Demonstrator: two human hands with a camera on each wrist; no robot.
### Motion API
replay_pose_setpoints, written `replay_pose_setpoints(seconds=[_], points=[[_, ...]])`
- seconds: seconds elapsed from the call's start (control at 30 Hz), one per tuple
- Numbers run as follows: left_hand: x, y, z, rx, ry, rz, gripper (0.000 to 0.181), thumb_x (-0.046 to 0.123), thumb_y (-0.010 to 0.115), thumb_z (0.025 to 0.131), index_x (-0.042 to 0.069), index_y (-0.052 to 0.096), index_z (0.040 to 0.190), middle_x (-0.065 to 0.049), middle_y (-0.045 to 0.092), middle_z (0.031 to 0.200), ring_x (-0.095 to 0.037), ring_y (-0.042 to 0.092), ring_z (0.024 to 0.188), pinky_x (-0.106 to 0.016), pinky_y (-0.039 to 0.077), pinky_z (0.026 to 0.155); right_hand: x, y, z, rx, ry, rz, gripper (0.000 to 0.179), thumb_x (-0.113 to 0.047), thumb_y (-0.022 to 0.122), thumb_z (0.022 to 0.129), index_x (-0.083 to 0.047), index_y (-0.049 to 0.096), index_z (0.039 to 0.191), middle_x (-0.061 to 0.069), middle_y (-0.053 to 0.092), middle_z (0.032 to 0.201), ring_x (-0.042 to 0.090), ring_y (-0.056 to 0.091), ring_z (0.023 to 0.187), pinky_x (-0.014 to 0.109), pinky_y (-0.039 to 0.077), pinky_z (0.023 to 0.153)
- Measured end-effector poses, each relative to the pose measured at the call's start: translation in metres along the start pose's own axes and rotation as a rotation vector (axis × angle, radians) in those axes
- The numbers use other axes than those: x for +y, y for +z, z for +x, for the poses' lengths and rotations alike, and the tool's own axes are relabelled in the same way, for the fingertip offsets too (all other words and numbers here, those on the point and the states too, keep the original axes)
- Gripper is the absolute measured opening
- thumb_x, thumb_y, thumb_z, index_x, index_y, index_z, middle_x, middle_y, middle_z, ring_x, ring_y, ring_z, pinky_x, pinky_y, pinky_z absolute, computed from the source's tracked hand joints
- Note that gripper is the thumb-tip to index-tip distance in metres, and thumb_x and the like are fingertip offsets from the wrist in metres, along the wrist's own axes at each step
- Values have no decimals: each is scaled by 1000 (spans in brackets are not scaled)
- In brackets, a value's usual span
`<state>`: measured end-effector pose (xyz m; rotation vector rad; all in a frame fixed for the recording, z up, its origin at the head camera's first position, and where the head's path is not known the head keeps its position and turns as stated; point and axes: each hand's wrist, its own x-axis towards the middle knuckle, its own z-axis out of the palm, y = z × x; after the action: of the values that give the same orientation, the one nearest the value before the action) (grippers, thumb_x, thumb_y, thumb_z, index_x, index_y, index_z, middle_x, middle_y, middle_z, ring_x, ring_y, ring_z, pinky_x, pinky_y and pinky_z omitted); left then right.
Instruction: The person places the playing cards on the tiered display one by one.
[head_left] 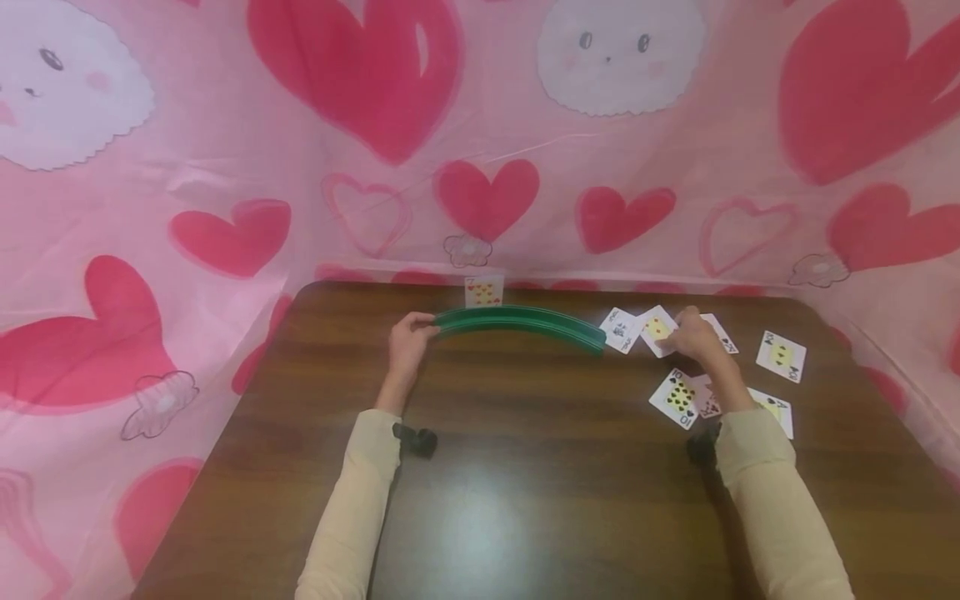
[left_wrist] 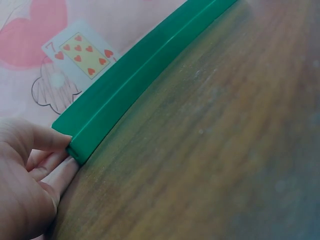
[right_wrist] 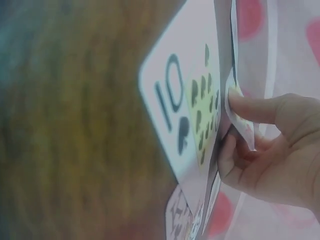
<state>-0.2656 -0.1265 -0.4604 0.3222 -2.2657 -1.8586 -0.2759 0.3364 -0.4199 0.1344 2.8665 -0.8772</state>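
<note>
My left hand (head_left: 409, 342) pinches the left end of a curved green card holder (head_left: 517, 317), its thumb against the front edge in the left wrist view. A seven of hearts (head_left: 483, 292) stands upright in the holder. At the right, my right hand (head_left: 696, 337) pinches a playing card with red pips (head_left: 655, 327); in the right wrist view the thumb lies on that bent card (right_wrist: 244, 127) and fingers are beneath it. A joker (head_left: 621, 330) lies between this card and the holder's right end. Nearer me is the ten of spades (head_left: 673, 400).
A pinkish card (head_left: 708, 402) lies partly under the right wrist, with an ace (head_left: 777, 412) beside it. Another card (head_left: 723, 335) is partly hidden behind the right hand. A black-pipped card (head_left: 782, 356) lies farther right. Heart-patterned cloth rises behind the brown table (head_left: 525, 433).
</note>
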Motion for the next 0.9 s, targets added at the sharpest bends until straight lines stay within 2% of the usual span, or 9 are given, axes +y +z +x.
replay_pose_setpoints(seconds=[0.1,0.2,0.37,0.53,0.73,0.9], points=[[0,1,0,-10,7,-8,16,13,66,76,9,65,92,-7,64,94,-19,57,86,-34,46,75,5,-3,0,12,-26,84,39,-8,58,77,12,35,101,27,43,91,28,53,70,35,50,60],[0,1,1,-9,7,-13,16,12,66,76,9,65,91,-7,64,94,-19,57,86,-33,46,76,7,-9,-3,42,-39,167,30,-6,54,79,12,39,99,28,45,93,23,57,63,35,52,55],[1,0,1,-1,-3,6,16,14,66,75,11,65,90,-5,64,94,-18,57,86,-34,46,75,4,-21,-10,146,-51,236,27,-8,58,80,10,46,96,25,50,91,17,59,59,37,52,57],[2,-1,0,-9,-11,4,16,14,66,75,11,65,92,-5,64,95,-19,57,86,-33,46,75,3,-30,-18,243,-23,280,28,-10,60,79,8,52,99,18,54,93,11,55,62,32,51,59],[3,-2,-1,-13,4,-9,16,13,66,76,9,64,91,-6,64,94,-19,58,84,-33,46,74,4,-31,-23,252,19,371,35,-11,59,81,5,52,110,3,57,89,8,57,66,28,51,63],[2,-2,-2,-7,12,-7,15,13,66,76,10,65,90,-6,64,93,-19,58,85,-34,46,75,3,-28,-25,236,35,413,42,-20,59,83,6,51,114,-7,57,80,6,58,68,22,50,64]])
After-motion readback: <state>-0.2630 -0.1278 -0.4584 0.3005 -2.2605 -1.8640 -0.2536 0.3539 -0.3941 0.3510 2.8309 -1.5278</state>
